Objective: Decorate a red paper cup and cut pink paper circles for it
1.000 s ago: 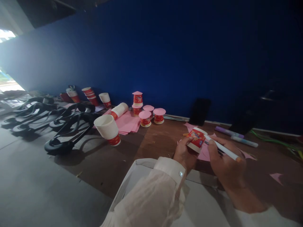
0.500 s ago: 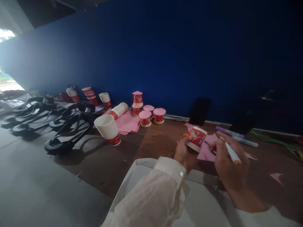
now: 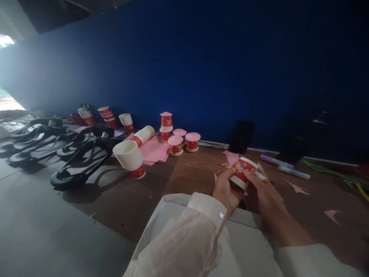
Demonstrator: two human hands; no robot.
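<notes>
A red and white paper cup [image 3: 244, 171], tilted with a printed picture on its side, is gripped in my left hand [image 3: 226, 190]. Against the cup's right side is my right hand [image 3: 266, 194], its fingers closed around a white marker with an orange end [image 3: 261, 176]; the marker's tip is hidden. Pink paper scraps [image 3: 231, 157] lie just behind the cup, beside a small orange cap-like piece [image 3: 225, 164]. To the right of the hands rest a purple marker [image 3: 275, 161] and a pale blue marker [image 3: 294, 172].
Several cups with pink paper discs [image 3: 192, 141] stand near the blue wall [image 3: 201, 77]. Left of them are pink sheets [image 3: 154, 150], a lying cup stack [image 3: 144, 135] and a leaning stack [image 3: 129, 157]. Black headband-like gear [image 3: 72, 179] covers the left. A dark phone-like slab [image 3: 242, 136] leans on the wall.
My right hand has moved left and up against the cup with the marker, whose orange end now points away from me. The cup has shifted slightly right in my left hand.
</notes>
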